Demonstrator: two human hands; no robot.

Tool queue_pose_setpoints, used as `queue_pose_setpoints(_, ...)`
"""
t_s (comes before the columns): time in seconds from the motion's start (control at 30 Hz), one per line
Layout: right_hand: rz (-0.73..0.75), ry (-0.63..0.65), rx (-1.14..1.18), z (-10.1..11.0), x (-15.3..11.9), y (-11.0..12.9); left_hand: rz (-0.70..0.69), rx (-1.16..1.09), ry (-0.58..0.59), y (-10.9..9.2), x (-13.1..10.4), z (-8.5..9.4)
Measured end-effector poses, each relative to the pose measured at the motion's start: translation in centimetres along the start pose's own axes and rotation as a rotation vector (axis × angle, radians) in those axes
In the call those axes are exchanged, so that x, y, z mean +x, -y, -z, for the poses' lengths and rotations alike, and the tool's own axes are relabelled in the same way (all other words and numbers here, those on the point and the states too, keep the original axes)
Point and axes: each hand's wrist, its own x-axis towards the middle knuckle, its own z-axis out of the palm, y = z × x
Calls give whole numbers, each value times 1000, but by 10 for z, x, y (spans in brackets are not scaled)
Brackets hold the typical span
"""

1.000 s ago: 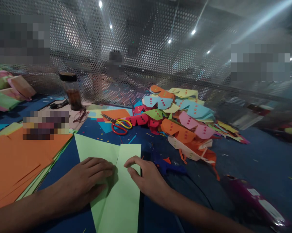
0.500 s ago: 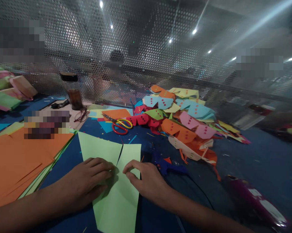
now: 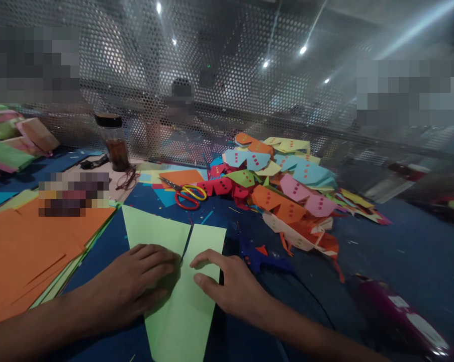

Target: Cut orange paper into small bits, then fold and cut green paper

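A light green sheet of paper [image 3: 185, 311] lies on the blue table, split from its far edge by a narrow slit that ends near my left fingertips. My left hand [image 3: 142, 279] rests flat on the paper's left part, fingers stretched out and holding nothing. Over the right-hand part is my right hand [image 3: 230, 281], its thumb and forefinger curved and apart, with no object between them. I cannot tell whether those fingertips touch the paper. Beyond the sheet lie scissors [image 3: 187, 195] with one red and one yellow handle. A blue glue gun [image 3: 262, 259] sits right of my right hand.
Orange paper sheets [image 3: 34, 251] are stacked at left. Folded coloured paper pieces [image 3: 287, 181] with red marks form a heap at right. Near the perforated metal screen [image 3: 144, 65] stand a dark-lidded jar [image 3: 117, 148] and eyeglasses [image 3: 126, 179]. A purple object [image 3: 394, 306] lies at lower right.
The right part of the green paper has shifted slightly right and turned outward at its far end. My right hand has moved a little; my left hand stays in place.
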Motion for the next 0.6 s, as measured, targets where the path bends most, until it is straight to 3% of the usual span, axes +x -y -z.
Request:
queue_pose_setpoints(0.33,19,-86,102,-5,3,-7,15,-67,38,-5,1,5)
queue_pose_setpoints(0.6,34,9,-45,-6,-2,-3,18,-49,42,-2,1,1)
